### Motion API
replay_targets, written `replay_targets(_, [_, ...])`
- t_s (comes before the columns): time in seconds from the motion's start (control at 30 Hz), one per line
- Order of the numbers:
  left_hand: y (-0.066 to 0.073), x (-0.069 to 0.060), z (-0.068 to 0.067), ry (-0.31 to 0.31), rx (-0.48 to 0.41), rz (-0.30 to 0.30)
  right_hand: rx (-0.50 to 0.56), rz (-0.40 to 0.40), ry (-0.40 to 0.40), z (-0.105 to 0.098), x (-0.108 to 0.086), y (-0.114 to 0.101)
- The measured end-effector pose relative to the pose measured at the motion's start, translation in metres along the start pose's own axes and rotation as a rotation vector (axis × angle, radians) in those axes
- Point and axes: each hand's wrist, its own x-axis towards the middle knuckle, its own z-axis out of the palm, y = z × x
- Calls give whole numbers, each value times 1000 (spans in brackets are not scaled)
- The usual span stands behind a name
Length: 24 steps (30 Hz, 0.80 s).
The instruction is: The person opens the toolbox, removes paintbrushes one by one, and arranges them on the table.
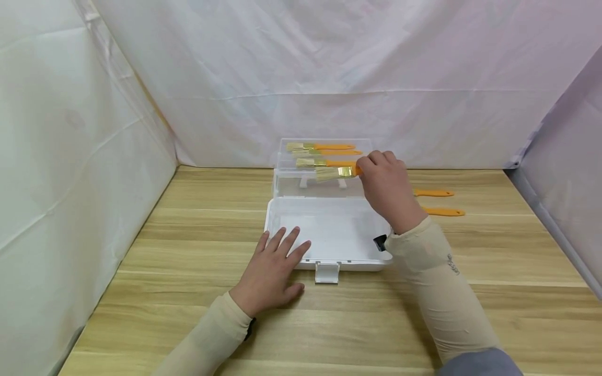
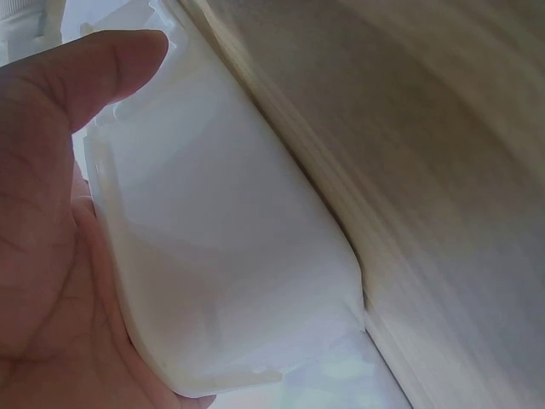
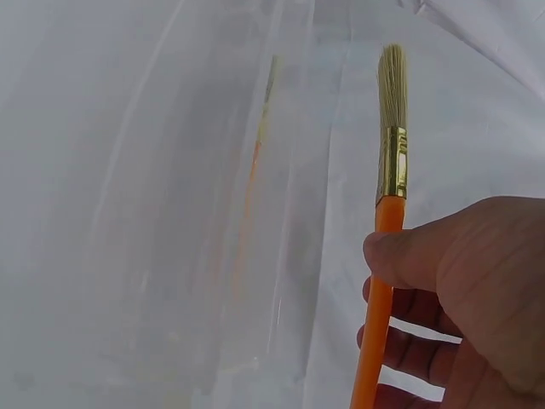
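Note:
In the head view my right hand [image 1: 388, 188] is raised over the back right of a white plastic box [image 1: 329, 235]. It pinches a flat paintbrush [image 1: 337, 173] by its orange handle, pale bristles pointing left; the same brush [image 3: 392, 162] stands upright in the right wrist view. My left hand [image 1: 273, 271], fingers spread, rests on the box's front left corner. Its thumb [image 2: 119, 72] lies outside the wall in the left wrist view. The clear lid [image 1: 291, 183] stands raised at the back. Several orange-handled brushes [image 1: 334, 147] show at the lid; some may be reflections.
Two more orange brush handles [image 1: 435, 193] lie on the wooden table [image 1: 188, 250], right of the box, their heads hidden by my right hand. A white latch [image 1: 326, 272] hangs at the box front. White cloth walls [image 1: 329, 68] enclose the back and sides.

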Motion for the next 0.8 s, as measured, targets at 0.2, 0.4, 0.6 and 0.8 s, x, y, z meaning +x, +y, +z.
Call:
replay_targets(0.2, [-1,0,1,5,-2,3,3,25,-11,-8,-6,8])
replay_targets(0.4, [-1,0,0,-7,-8,1,-7,37,-13,-14,-14,19])
replay_targets(0.6, [0,0,-2,-12,-19,-1,14,19,22,-19,-28,34])
replay_targets(0.8, [0,0,-2,-11,-6,-2,7,21,34,-22,-42,51])
